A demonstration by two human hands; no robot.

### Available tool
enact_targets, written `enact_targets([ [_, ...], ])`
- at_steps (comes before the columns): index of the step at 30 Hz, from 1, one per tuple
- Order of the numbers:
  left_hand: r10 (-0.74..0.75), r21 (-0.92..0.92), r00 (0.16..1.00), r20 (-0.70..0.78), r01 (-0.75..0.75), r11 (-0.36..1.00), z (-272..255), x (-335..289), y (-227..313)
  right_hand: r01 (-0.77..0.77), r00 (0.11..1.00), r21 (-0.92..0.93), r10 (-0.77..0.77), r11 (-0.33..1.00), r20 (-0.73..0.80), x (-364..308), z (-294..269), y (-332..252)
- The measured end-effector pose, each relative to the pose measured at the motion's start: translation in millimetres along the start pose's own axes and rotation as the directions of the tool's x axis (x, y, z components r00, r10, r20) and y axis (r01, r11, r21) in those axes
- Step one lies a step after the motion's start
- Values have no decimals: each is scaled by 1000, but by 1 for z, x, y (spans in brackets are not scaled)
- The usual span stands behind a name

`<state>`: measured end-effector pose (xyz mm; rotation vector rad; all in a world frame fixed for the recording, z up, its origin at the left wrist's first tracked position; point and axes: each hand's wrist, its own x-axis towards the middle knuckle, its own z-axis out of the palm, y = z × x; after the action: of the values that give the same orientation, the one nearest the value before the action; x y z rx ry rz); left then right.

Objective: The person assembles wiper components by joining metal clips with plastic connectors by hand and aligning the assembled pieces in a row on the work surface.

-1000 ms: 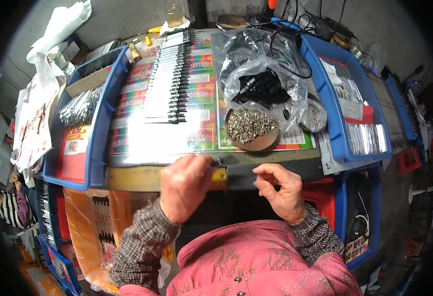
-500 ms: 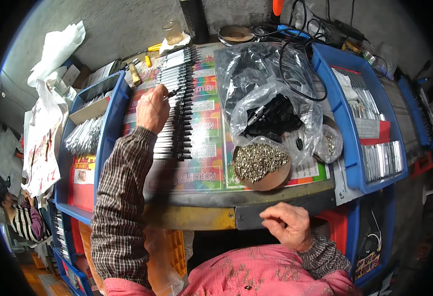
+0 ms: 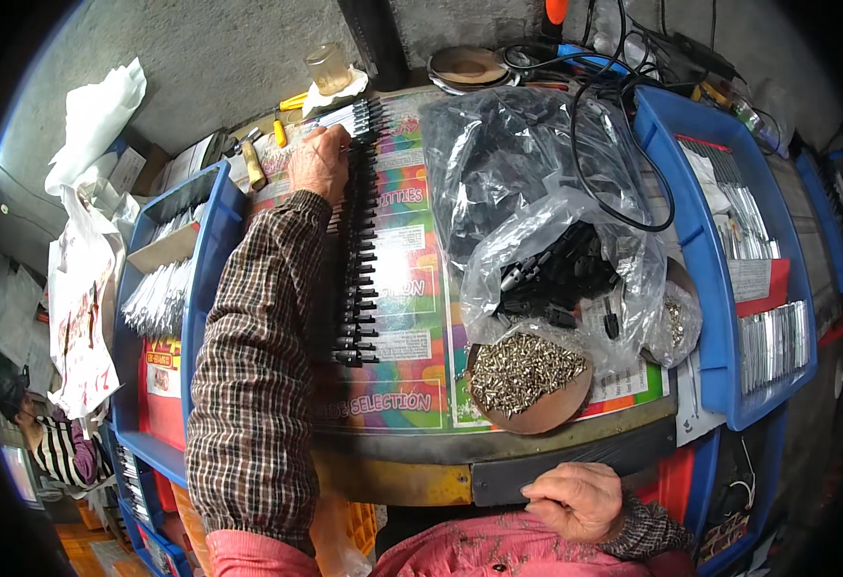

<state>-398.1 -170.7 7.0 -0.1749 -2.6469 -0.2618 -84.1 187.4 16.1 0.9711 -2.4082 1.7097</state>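
Observation:
My left hand (image 3: 320,163) reaches over the far part of a long row of slim pens (image 3: 356,279), side by side, with black ends to the right. Its fingers are bent together at the row; what they pinch is hidden. The sleeve covers much of the row's left side. My right hand (image 3: 577,500) rests by the table's front edge, fingers loosely curled with nothing visible in them. A round brown dish of small metal pieces (image 3: 527,380) lies beyond it. Behind that, an open clear plastic bag (image 3: 489,207) holds black plastic parts (image 3: 556,274).
Blue trays of slim silvery rods stand at the left (image 3: 200,288) and right (image 3: 719,385). At the back are a glass jar (image 3: 327,69), a black post (image 3: 373,43), a yellow-handled tool (image 3: 279,133) and black cables (image 3: 575,144). Someone in striped clothing (image 3: 56,447) sits far left.
My left hand has moved farther along the row, toward its far end. The view has shifted, so the table sits lower. My right hand stays curled by the edge.

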Motion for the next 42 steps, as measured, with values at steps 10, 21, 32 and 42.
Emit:
enact_targets([
  [10, 34, 9, 999, -11, -34, 999, 8, 9, -11, 46, 997, -15, -45, 999, 63, -1, 0, 2],
  [21, 88, 118, 995, -45, -83, 990, 9, 8, -8, 37, 999, -26, -36, 999, 32, -1, 3, -1],
  [32, 80, 70, 993, -88, -74, 995, -25, -28, 3, 53, 997, -65, -49, 997, 61, 1, 6, -3],
  [42, 222, 147, 975, -19, -217, 965, -146, -164, 56, 48, 998, -142, -54, 989, -38, -6, 14, -3],
])
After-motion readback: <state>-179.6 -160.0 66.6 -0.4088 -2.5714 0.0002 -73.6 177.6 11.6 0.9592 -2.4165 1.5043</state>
